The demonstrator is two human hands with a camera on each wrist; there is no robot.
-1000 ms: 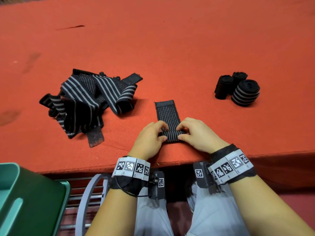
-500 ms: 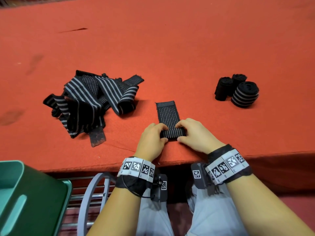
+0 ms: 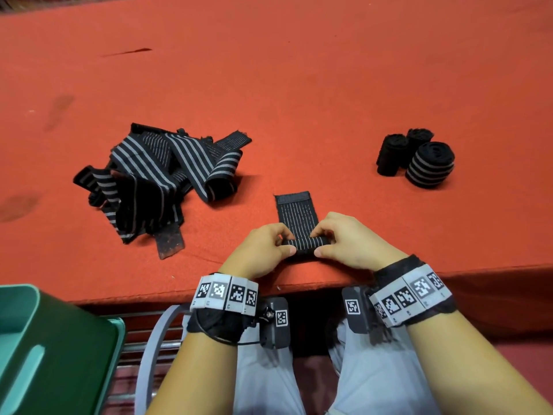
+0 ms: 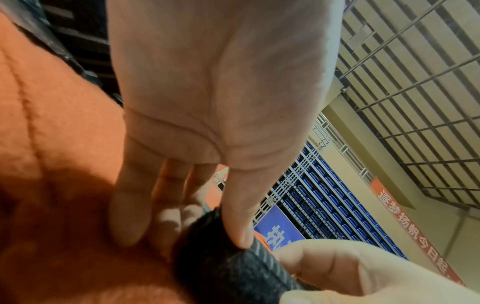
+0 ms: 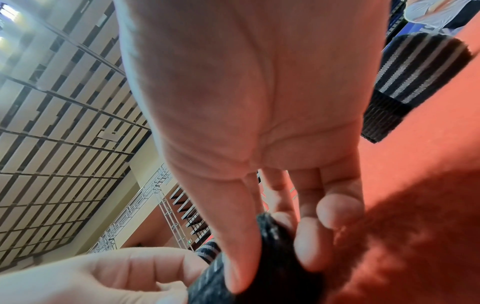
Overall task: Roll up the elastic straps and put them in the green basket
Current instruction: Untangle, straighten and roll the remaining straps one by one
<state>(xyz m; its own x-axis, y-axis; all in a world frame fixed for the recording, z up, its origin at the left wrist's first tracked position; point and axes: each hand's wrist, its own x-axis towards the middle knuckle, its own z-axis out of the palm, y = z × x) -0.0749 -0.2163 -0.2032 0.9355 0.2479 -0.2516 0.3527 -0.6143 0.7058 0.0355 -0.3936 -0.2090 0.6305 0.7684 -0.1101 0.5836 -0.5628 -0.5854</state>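
Note:
A black elastic strap [image 3: 296,215] with thin grey stripes lies flat on the red table near its front edge, its near end wound into a small roll [image 3: 303,245]. My left hand [image 3: 266,250] pinches the roll's left end [image 4: 221,251] between thumb and fingers. My right hand [image 3: 347,244] pinches the right end [image 5: 270,257] the same way. A heap of loose striped straps [image 3: 158,181] lies to the left. Three rolled straps [image 3: 419,158] stand at the right. The green basket [image 3: 51,348] sits below the table edge at lower left.
The red table [image 3: 299,85] stretches far ahead. Its front edge [image 3: 478,269] runs just in front of my wrists. A grey metal chair frame [image 3: 152,348] stands between the basket and my knees.
The roll has been turned a little further up the strap, so the flat part is shorter. Both hands stay on the roll's ends.

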